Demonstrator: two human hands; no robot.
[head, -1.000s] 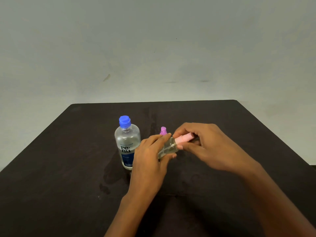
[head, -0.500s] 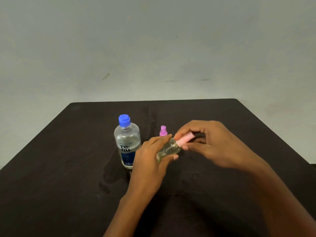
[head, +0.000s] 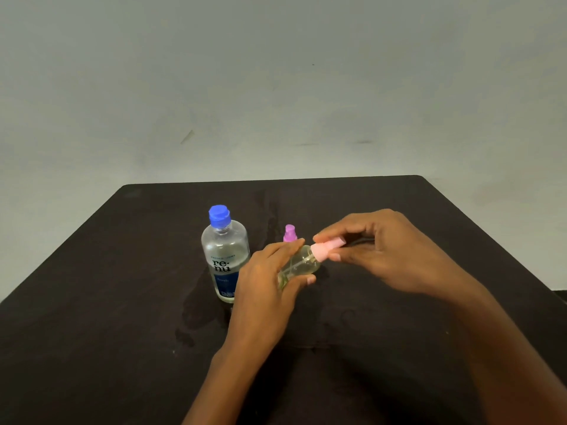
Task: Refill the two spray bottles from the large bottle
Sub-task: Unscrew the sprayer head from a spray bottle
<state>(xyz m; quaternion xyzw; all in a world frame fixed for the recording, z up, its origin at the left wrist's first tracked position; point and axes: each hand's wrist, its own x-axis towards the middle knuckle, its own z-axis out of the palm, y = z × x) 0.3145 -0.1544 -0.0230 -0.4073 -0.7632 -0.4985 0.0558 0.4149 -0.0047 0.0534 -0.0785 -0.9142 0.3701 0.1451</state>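
Observation:
A small clear spray bottle (head: 302,265) with a pale pink spray top (head: 325,249) is tilted above the table, top pointing right. My left hand (head: 264,286) grips its body. The fingertips of my right hand (head: 386,250) pinch the pink top. The large clear bottle (head: 225,256), with a blue cap and a "re-nu" label, stands upright just left of my left hand. Behind my left hand stands a second spray bottle (head: 290,233) with a purple top; only the top shows.
The dark table (head: 122,302) has wet smears near the large bottle's base. Its far edge runs below a pale wall, and its left and right edges slant toward me.
The spray bottle has tilted a little more upright in my left hand. My right fingers have shifted their pinch on the pink top, and the hand has opened slightly around it.

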